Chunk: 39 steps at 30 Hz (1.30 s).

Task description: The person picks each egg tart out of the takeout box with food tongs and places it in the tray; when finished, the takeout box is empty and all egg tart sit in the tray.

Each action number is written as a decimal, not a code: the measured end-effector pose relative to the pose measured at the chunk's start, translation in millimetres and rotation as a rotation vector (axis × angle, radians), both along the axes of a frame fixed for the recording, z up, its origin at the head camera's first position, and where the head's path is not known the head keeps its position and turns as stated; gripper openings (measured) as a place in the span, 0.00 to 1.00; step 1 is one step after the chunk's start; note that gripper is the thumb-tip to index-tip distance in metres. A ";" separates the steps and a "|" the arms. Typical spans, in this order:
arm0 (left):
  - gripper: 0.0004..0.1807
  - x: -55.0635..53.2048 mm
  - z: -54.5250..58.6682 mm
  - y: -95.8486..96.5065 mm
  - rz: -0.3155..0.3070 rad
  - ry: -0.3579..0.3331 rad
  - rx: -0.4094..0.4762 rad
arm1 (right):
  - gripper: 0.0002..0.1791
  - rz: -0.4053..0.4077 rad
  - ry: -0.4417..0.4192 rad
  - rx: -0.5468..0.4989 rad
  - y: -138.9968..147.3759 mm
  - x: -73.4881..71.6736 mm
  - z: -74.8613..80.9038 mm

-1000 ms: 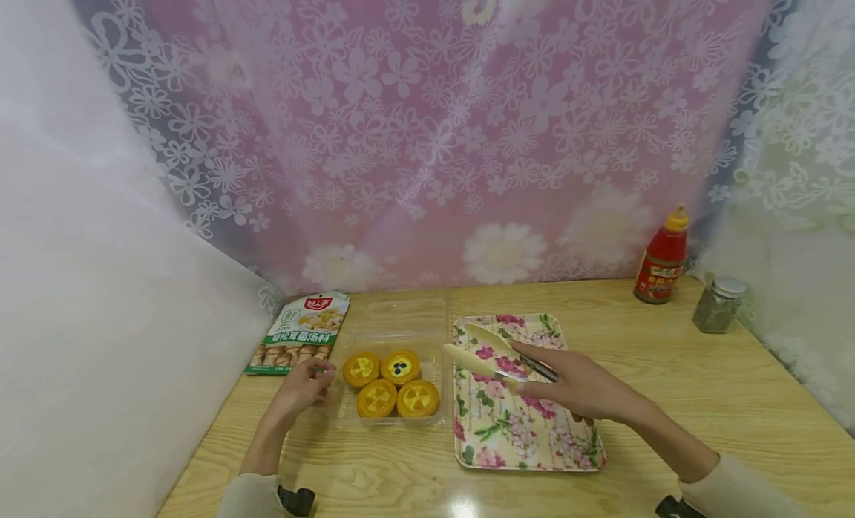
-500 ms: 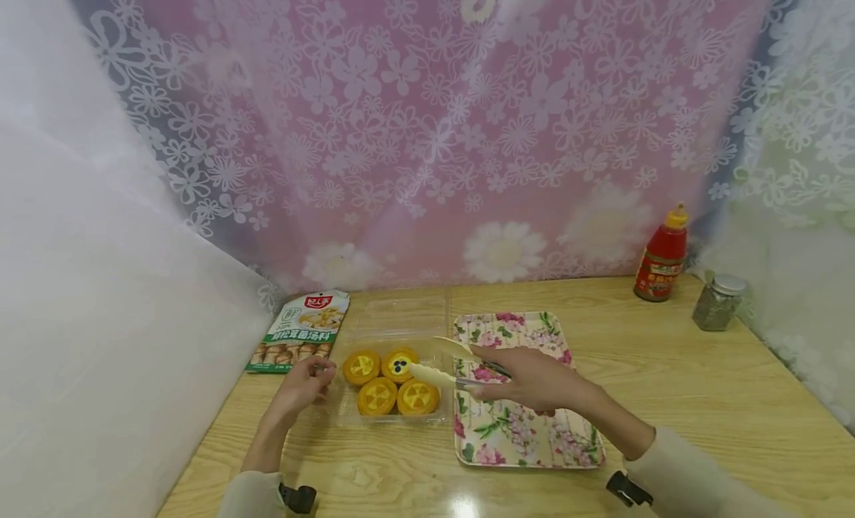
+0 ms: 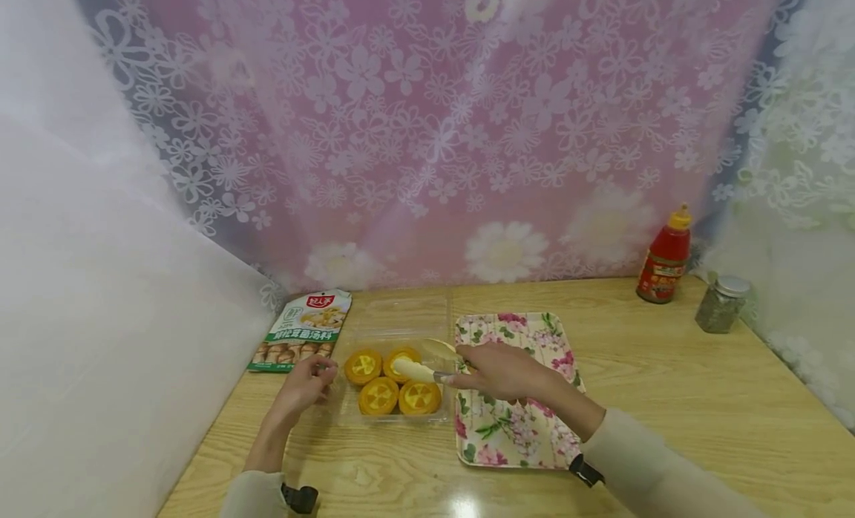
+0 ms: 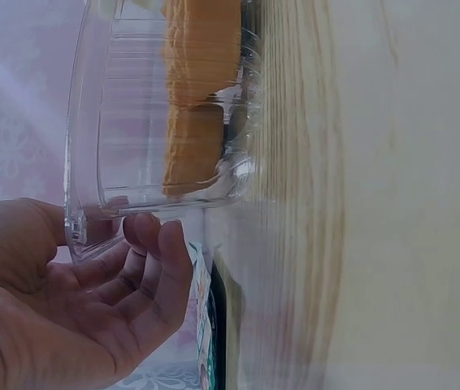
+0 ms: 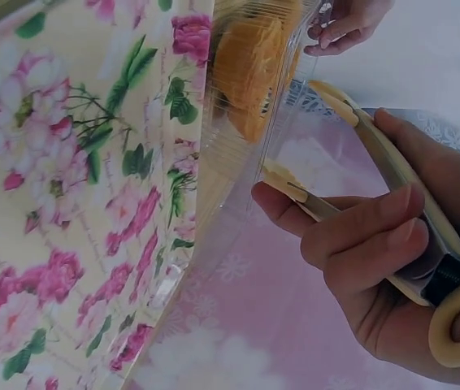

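Observation:
A clear plastic box (image 3: 347,412) stands open on the table, with several egg tarts (image 3: 379,397) inside. My left hand (image 3: 303,390) pinches the box's left rim, thumb on one side and curled fingers on the other, as the left wrist view shows. My right hand (image 3: 501,371) grips a pair of tongs (image 5: 405,183), cream-tipped with metal arms and a ring at the end. The tongs' tips are spread apart over the back right tart, partly hiding it. Whether they touch that tart I cannot tell. The box's clear lid (image 3: 401,310) lies folded back.
A flowered tray (image 3: 514,436) lies right of the box, under my right hand. Behind my left hand is a food packet (image 3: 303,329). A red sauce bottle (image 3: 664,258) and a glass jar (image 3: 721,304) stand at the back right. A flowered curtain hangs behind the table.
My right hand has moved left with the tongs, from above the tray to above the box and its back right tart. My left hand has stayed at the box's rim.

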State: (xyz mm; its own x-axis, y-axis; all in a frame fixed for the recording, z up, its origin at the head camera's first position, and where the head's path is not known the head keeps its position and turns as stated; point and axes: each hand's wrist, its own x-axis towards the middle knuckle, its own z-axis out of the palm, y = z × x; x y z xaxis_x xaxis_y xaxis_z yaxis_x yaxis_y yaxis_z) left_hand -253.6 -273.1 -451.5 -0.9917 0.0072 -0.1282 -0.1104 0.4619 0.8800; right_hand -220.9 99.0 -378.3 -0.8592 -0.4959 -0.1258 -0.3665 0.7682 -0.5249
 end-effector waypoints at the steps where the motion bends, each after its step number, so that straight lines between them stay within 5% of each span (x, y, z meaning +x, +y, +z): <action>1: 0.15 0.1 -0.1 0.2 -0.002 0.000 0.001 | 0.40 -0.004 -0.008 0.011 -2.1 -0.8 1.0; 13: 0.14 -0.2 -0.7 -1.4 -0.005 0.013 0.003 | 0.32 0.017 -0.043 0.148 -28.0 -12.8 19.4; 21: 0.13 -0.6 -2.1 -1.0 0.002 0.012 0.012 | 0.25 0.019 -0.080 0.177 -40.0 -23.3 14.3; 30: 0.13 -2.0 -4.2 -2.3 -0.004 0.021 0.003 | 0.32 -0.002 -0.125 0.163 -47.5 -30.4 6.9; 39: 0.13 -2.4 -5.1 -1.7 -0.019 0.036 -0.010 | 0.25 -0.013 -0.130 0.178 -50.7 -31.2 7.6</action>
